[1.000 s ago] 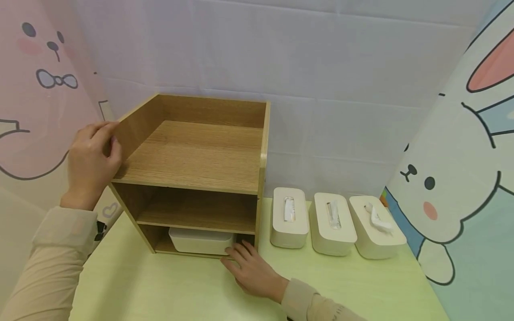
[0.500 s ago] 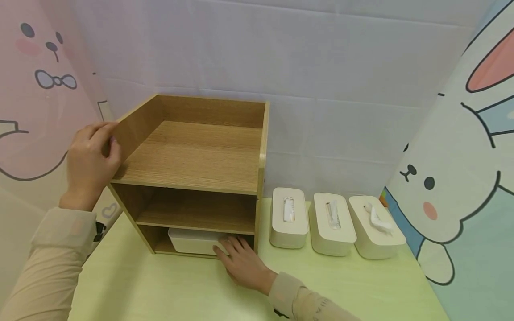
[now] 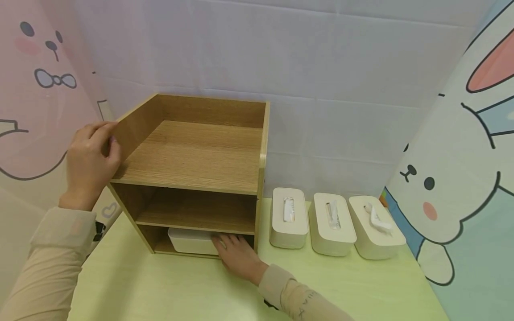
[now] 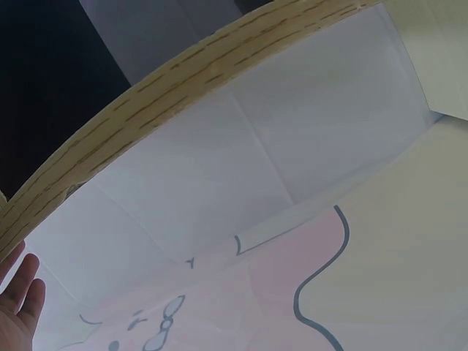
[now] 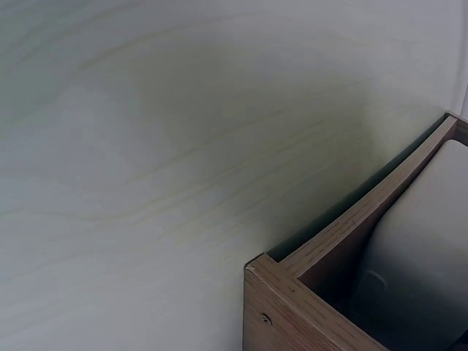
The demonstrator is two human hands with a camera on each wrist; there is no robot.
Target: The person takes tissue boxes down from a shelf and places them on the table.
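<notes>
A three-level wooden desk shelf stands on the table. My left hand grips the top edge of its left side panel; in the left wrist view, fingers show beside the panel edge. Lying in the bottom compartment is a white box with rounded corners, like the tissue boxes on the right; its top is mostly hidden by the middle board. My right hand reaches in at the right with extended fingers against the box's front. The right wrist view has the shelf corner and box, but no hand.
Right of the shelf, three white tissue boxes stand in a row on the pale green table. A white cloth hangs behind. Curtains printed with cartoon animals close off both sides.
My right hand has moved a little left and inward along the front of the white box. The left hand stays on the side panel, and the shelf has hardly moved.
</notes>
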